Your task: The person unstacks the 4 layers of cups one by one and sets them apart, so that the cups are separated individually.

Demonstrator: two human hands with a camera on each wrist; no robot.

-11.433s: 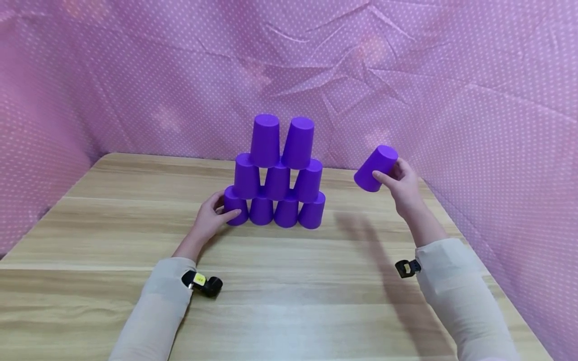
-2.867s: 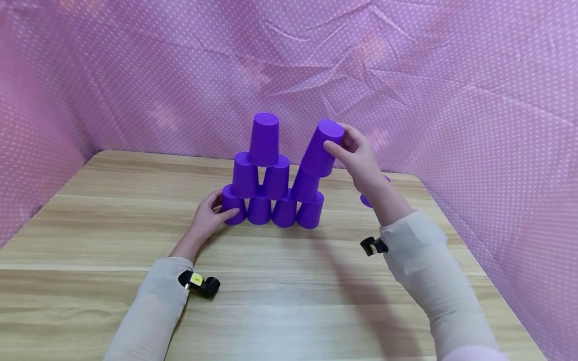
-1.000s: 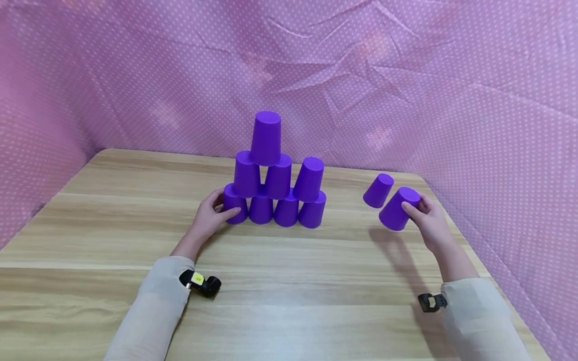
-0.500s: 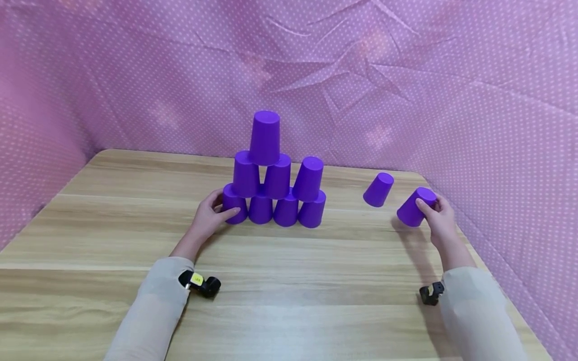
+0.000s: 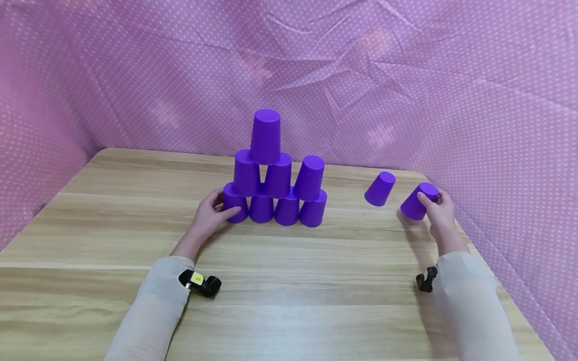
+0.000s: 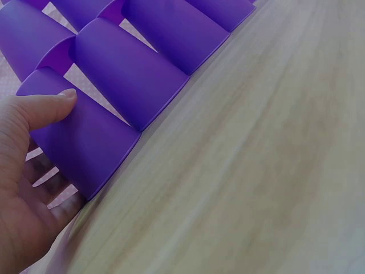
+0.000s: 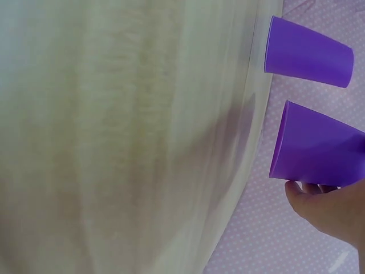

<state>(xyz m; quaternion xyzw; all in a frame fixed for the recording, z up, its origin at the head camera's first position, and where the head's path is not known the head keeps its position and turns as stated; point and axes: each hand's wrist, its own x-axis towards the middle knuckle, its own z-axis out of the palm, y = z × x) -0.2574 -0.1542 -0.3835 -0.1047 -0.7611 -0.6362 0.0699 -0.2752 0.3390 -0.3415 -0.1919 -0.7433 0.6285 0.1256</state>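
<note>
Upside-down purple cups form a stack left of centre in the head view. Its lowest row has several cups, including a right end cup (image 5: pixel 312 209). Three stand above, among them a right-hand cup (image 5: pixel 309 179), with a single cup (image 5: pixel 265 137) over the left pair. My left hand (image 5: pixel 207 218) holds the lowest row's left end cup (image 6: pixel 85 137), thumb in front and fingers behind. At the table's right, my right hand (image 5: pixel 441 216) grips another upside-down cup (image 7: pixel 319 145); its rim looks slightly above the surface. A loose cup (image 5: pixel 380 189) stands left of it.
The wooden table (image 5: pixel 280 291) extends in front of the stack, its right edge close to my right hand. Pink dotted cloth (image 5: pixel 203 75) hangs behind and along both sides. Each wrist carries a small black camera, such as the left one (image 5: pixel 208 286).
The first cup from my right hand now stands on the table. My right hand has lifted the top row's right cup off and carried it rightward past that one. My left hand stays put.
</note>
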